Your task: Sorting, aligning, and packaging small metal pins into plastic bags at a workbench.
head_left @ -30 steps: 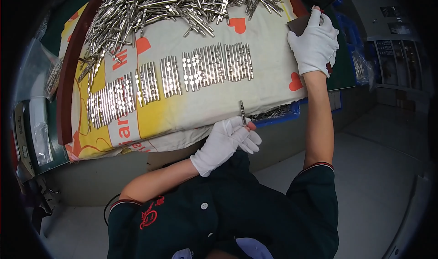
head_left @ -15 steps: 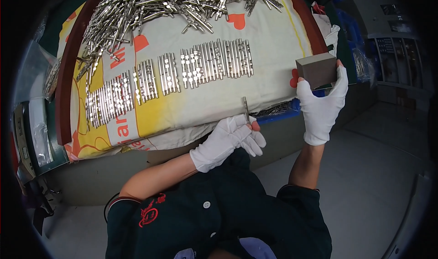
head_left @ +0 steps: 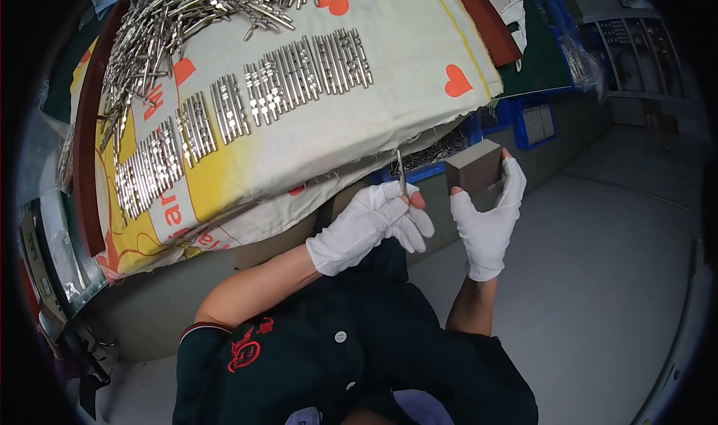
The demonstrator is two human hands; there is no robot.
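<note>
My left hand (head_left: 370, 223), in a white glove with bare thumb and fingertip, pinches a thin metal pin (head_left: 401, 169) that points upward, away from me. A grey-brown rectangular block (head_left: 476, 167) is gripped between thumb and fingers of my gloved right hand (head_left: 490, 227). The block is apart from the pin, to its right. On the cloth-covered table beyond, a slanting row of shiny metal pins (head_left: 280, 79) lies side by side in groups. Farther off, a large loose heap of similar pins (head_left: 202, 10) spreads across the back left.
Red-brown wooden rails (head_left: 91, 178) border the printed cloth (head_left: 389, 88) on both sides. Below its front edge sits a blue bin (head_left: 426, 172) of metal parts. Another blue tray (head_left: 535, 124) holds pale pieces at the right. White gloves (head_left: 513, 13) lie beyond the right rail.
My right hand has brought the block left and nearer to me, closer to the pin. My left hand still holds the pin in much the same place. The view has turned slightly to the right.
</note>
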